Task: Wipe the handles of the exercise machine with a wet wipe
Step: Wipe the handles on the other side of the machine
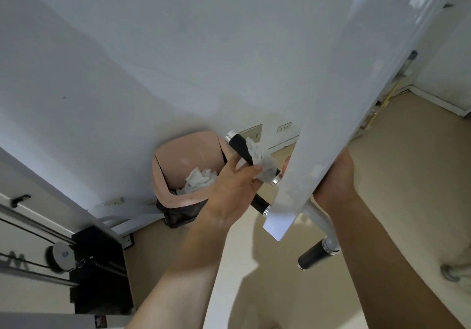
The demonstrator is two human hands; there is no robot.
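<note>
A crumpled white wet wipe (pixel 262 161) is wrapped around a black handle (pixel 238 145) with silver end caps, which sticks out left of the white machine beam (pixel 331 125). My left hand (pixel 233 191) pinches the wipe against that handle. My right hand (pixel 336 176) grips the machine frame behind the beam, its fingers mostly hidden. A second black handle (pixel 260 202) shows just below my left hand. A third black handle (pixel 314 254) hangs lower, right of the beam's end.
A pink waste bin (pixel 165 173) with a black liner holds used white wipes, against the wall below the handles. A black weight stack (pixel 102 265) with pulley and cables stands at the lower left. Beige floor spreads to the right.
</note>
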